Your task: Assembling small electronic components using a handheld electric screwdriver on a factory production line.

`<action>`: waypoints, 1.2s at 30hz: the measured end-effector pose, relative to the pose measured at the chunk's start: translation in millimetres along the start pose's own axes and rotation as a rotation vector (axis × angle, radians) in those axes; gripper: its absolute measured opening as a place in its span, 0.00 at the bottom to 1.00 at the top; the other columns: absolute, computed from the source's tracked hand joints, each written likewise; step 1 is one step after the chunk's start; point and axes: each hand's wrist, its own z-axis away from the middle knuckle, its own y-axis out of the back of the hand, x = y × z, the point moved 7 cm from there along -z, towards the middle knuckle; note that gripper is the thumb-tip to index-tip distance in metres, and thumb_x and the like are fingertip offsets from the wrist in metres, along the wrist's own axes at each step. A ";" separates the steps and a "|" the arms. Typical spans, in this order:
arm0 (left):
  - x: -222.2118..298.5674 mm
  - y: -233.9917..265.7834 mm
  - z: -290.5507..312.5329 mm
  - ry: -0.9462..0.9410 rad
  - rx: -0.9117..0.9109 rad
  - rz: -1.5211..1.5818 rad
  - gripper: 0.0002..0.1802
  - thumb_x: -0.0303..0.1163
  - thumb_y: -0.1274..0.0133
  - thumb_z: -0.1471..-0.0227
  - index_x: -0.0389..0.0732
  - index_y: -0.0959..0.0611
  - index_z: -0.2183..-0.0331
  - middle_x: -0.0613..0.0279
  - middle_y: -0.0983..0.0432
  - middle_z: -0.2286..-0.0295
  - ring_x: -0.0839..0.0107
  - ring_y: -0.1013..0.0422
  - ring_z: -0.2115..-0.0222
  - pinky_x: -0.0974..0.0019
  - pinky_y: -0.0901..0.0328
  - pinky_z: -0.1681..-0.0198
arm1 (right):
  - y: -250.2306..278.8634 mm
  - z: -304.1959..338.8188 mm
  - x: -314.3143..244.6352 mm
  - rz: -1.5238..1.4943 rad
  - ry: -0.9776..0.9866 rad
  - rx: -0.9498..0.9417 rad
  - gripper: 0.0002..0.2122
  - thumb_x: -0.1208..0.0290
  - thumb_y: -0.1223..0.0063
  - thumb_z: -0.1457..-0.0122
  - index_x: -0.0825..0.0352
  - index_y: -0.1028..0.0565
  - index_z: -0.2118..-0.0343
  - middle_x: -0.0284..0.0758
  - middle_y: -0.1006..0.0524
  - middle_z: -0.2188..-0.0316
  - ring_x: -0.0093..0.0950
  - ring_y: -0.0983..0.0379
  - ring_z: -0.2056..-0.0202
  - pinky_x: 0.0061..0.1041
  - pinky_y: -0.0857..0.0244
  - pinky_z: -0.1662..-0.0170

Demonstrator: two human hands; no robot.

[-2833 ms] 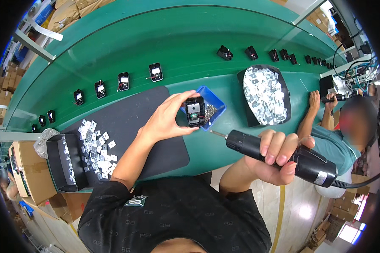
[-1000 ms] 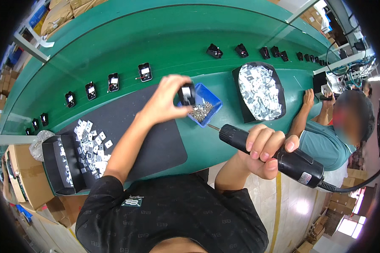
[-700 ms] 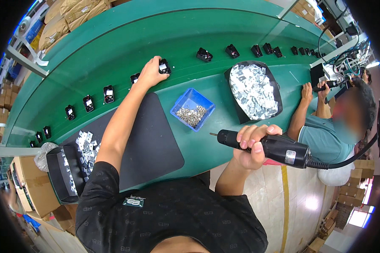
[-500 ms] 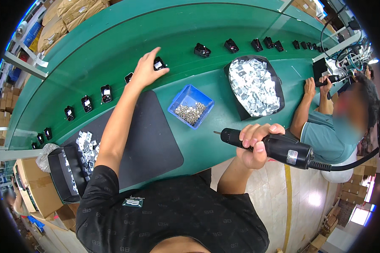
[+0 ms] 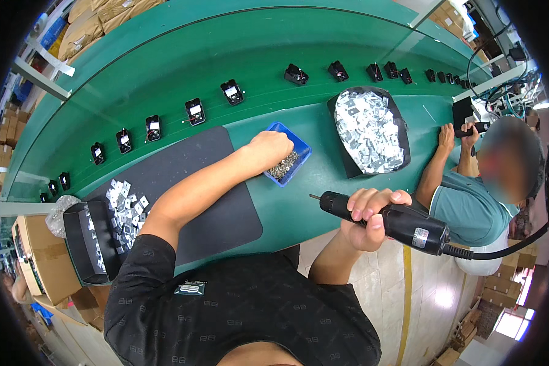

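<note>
Left hand [image 5: 272, 148] arches over a blue bin [image 5: 301, 146] of screws [image 5: 284, 166], its grip too hidden to tell; right hand [image 5: 368, 221] wraps an electric screwdriver [image 5: 413, 228], bit [image 5: 315, 197] leftward.

Shirt [image 5: 238, 305] and patch [image 5: 190, 288] are lettered; the label [image 5: 420, 238] on the screwdriver [image 5: 398, 223] (tiny) is unreadable.

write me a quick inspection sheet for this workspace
Surface: green table, dark mat on its left part
Work items: driver; blue bin holding small metal parts; row of black units
Clutter: loose plates heaped beside open black box
Hands: left hand at the blue bin, fingertips hidden; right hand grips the driver
Cables: black cord from the driver's rear
Surroundings: co-worker at right; carton at left
</note>
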 end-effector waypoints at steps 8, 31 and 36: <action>-0.2 20.5 20.5 -0.144 0.302 0.226 0.08 0.26 0.50 0.63 0.37 0.23 0.74 0.53 0.28 0.78 0.56 0.28 0.73 0.57 0.33 0.68 | 6.8 -1.1 -0.2 -0.039 0.032 0.069 0.20 0.77 0.51 0.54 0.67 0.40 0.57 0.32 0.35 0.83 0.22 0.38 0.85 0.22 0.37 0.79; 22.2 -13.9 129.4 -0.210 0.622 2.087 0.07 0.18 0.49 0.53 0.35 0.23 0.68 0.60 0.25 0.69 0.78 0.30 0.67 0.75 0.35 0.67 | -55.3 -4.2 9.3 -0.334 -0.021 -0.142 0.17 0.69 0.52 0.48 0.62 0.37 0.54 0.27 0.33 0.77 0.17 0.37 0.79 0.18 0.41 0.73; 23.8 -14.8 133.3 -0.210 0.619 2.075 0.07 0.16 0.49 0.54 0.33 0.22 0.68 0.59 0.25 0.69 0.78 0.29 0.69 0.75 0.35 0.66 | -57.5 -3.2 9.0 -0.338 -0.029 -0.159 0.18 0.69 0.51 0.48 0.62 0.37 0.54 0.27 0.33 0.77 0.18 0.37 0.80 0.18 0.41 0.73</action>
